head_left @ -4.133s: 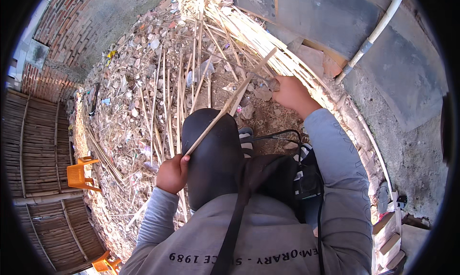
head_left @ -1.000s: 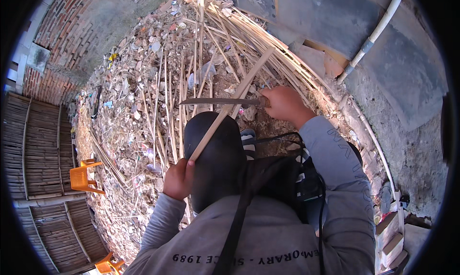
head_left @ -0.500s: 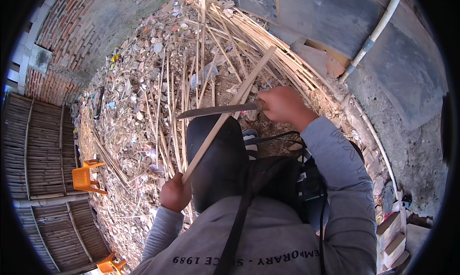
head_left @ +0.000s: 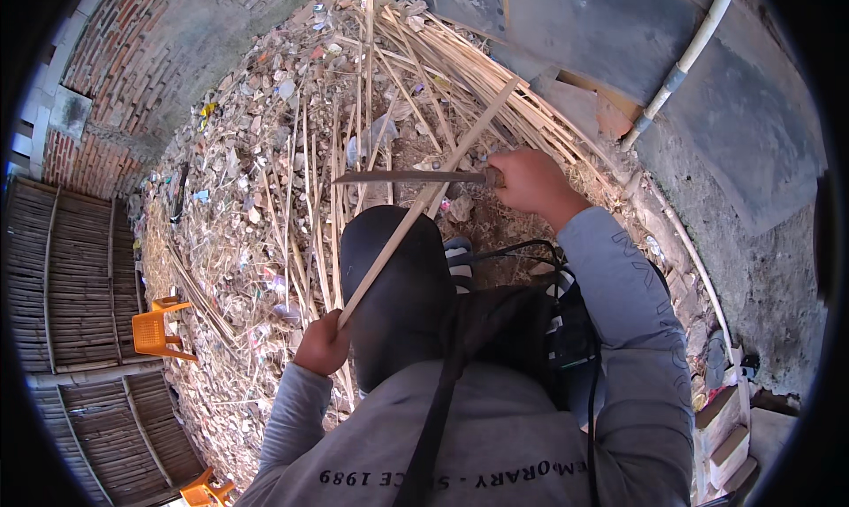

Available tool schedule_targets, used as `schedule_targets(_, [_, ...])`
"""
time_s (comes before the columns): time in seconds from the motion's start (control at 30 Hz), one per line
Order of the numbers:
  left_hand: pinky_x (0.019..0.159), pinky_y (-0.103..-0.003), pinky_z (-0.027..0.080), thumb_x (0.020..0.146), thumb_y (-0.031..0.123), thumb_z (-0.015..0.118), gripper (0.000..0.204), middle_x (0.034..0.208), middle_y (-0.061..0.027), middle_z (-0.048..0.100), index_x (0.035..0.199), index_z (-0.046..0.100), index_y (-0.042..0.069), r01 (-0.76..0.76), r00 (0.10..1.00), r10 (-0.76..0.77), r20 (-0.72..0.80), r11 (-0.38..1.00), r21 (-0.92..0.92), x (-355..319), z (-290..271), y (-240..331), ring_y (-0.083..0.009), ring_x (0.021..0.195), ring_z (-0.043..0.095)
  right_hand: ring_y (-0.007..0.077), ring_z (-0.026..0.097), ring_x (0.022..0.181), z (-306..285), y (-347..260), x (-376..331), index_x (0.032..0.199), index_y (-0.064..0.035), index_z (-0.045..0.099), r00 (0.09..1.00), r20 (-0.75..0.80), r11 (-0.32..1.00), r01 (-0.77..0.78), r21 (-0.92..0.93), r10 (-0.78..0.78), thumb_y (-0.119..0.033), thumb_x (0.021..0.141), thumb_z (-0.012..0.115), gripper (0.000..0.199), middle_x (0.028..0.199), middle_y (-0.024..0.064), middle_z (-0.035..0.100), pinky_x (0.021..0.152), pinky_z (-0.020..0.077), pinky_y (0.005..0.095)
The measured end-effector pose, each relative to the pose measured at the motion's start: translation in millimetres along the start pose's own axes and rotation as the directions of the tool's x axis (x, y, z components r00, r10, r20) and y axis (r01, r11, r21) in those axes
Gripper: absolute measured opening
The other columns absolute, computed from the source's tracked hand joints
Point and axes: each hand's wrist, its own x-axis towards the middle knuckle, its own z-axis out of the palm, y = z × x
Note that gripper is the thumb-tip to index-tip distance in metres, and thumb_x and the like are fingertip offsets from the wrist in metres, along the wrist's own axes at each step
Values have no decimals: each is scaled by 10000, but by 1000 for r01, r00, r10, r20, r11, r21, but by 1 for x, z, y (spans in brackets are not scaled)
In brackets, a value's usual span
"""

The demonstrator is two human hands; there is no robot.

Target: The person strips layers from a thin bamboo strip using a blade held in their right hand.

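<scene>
Left hand (head_left: 323, 343): closed on the strip's lower end; I judge a weak pinch would let it twist.
Knee (head_left: 367, 242): dark-clad, below the strip; a downward skid of the knife could catch it.
Strip (head_left: 389, 252): pale, slanting from the left hand across the knee, far end unheld; it could whip if struck.
Right hand (head_left: 531, 182): clenched on the knife; a turning wrist could send the cut astray.
Knife (head_left: 398, 176): crosses the strip beyond the knee, tip leftward; contact I cannot tell from my remote post.
Loose strips (head_left: 336, 211): strewn on rubble (head_left: 234, 158); footing could slide there.
Bundle (head_left: 495, 78): pale lengths, near the wall (head_left: 601, 21).
</scene>
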Motion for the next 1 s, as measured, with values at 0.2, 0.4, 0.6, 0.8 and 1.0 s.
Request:
schedule_targets(0.2, [635, -464, 489, 968, 199, 575, 234, 746, -255, 633, 973, 636, -27, -51, 998, 50, 34, 999, 14, 7, -3, 0, -430, 721, 653, 401, 680, 867, -3, 16, 2, 1131, -100, 705, 975, -156, 980, -135, 147, 157, -202, 730, 734, 415, 884, 187, 704, 767, 544, 491])
schedule_targets(0.4, [666, -363, 474, 1007, 226, 566, 278, 783, -98, 652, 1087, 659, -24, 51, 988, -21, 155, 981, -189, 11, -6, -20, -202, 715, 609, 401, 674, 856, 18, 17, 9, 1061, -69, 712, 997, -34, 978, -67, 197, 75, -220, 730, 756, 366, 890, 201, 694, 765, 535, 493])
schedule_targets(0.6, [531, -256, 375, 1016, 243, 581, 200, 703, 14, 531, 1009, 638, 51, 336, 909, -208, 360, 878, -342, 16, -15, -8, -85, 587, 483, 415, 666, 836, 4, 27, 5, 1011, -30, 698, 974, -150, 947, -116, 299, 167, -214, 753, 747, 321, 877, 212, 689, 752, 531, 474])
schedule_targets(0.8, [514, -269, 354, 1014, 250, 593, 216, 672, 16, 492, 993, 612, 36, 366, 894, -204, 398, 846, -389, 15, -17, -11, -90, 563, 453, 406, 677, 853, 4, 29, 4, 1057, -22, 701, 997, 69, 964, -57, 258, 40, -213, 768, 739, 348, 887, 216, 698, 771, 537, 460])
schedule_targets(1.0, [579, -263, 382, 1013, 267, 565, 234, 719, 43, 514, 941, 628, 53, 452, 849, -233, 473, 785, -425, 15, -19, -4, -77, 638, 470, 404, 679, 867, 3, 28, 5, 1040, -8, 697, 993, -39, 933, -88, 348, 108, -207, 747, 736, 356, 902, 229, 701, 784, 540, 456])
